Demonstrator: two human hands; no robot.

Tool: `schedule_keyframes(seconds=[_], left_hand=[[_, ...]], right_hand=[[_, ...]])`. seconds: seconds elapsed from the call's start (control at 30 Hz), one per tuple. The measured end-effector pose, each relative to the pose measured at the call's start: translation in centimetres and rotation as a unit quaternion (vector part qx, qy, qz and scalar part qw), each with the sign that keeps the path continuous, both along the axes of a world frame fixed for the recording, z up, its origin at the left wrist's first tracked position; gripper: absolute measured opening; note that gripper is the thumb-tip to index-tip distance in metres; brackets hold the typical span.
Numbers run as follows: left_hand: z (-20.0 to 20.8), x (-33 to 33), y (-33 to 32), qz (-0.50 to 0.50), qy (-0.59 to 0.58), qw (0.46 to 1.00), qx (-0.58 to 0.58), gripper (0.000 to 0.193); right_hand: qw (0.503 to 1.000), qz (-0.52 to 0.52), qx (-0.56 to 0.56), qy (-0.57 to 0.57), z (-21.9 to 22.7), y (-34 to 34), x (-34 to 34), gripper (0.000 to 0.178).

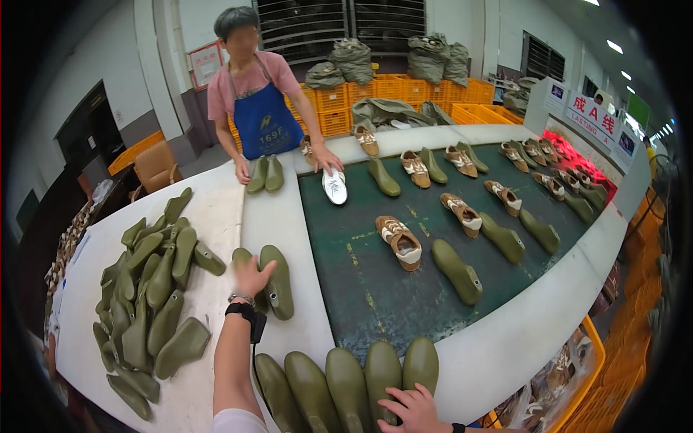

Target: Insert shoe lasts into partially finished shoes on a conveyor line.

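Observation:
My left hand (250,278) lies over a green shoe last, with its thumb stretched apart toward a second green shoe last (277,283) standing right beside it. The last beneath is mostly covered. At the lower edge my right hand (413,410) rests with fingers spread on the right end of a row of several green lasts (345,382). Neither hand visibly grips anything. To the left lies a heap of loose green lasts (160,278) on the white table.
Across the table a person in a blue apron (266,130) touches a white shoe sole (334,186) and a pair of lasts (266,175). Brown sneakers (399,242) and lasts stand on the green conveyor belt (346,289). An orange crate (588,361) is at the right.

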State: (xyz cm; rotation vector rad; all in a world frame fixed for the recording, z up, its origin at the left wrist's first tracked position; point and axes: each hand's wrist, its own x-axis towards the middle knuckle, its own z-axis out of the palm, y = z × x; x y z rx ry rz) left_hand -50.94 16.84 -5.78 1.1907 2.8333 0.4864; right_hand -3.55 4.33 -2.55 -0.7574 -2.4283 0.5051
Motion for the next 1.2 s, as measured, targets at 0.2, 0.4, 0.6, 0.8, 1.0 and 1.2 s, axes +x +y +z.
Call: schedule_keyframes(seconds=[0.2,0.4,0.6,0.8,1.0,1.2], left_hand=[[2.8,3.0,0.6,-0.082,-0.021,0.984,-0.155,0.078],[0.5,4.2,-1.1,-0.131,0.013,0.987,-0.095,0.072],[1.8,8.0,-6.2,-0.143,-0.032,0.979,-0.142,0.084],[5.3,9.7,-12.2,-0.197,-0.062,0.974,-0.094,0.086],[11.9,22.8,-25.1,-0.535,-0.042,0.842,0.055,0.057],[8.4,32.2,-34.1,-0.354,-0.112,0.927,0.049,0.063]], right_hand=[[1.000,-0.002,0.006,0.015,0.1,0.3,-0.4,0.042],[1.000,-0.008,0.005,0.013,0.0,0.6,0.4,0.037],[0.998,-0.012,0.049,0.043,-2.8,0.5,-0.1,0.035],[0.996,-0.007,0.080,0.047,-2.8,0.4,-0.5,0.031],[0.993,0.013,0.057,0.098,-3.8,1.0,1.7,0.031],[0.970,-0.060,-0.165,-0.169,-0.5,1.0,7.8,0.055]])
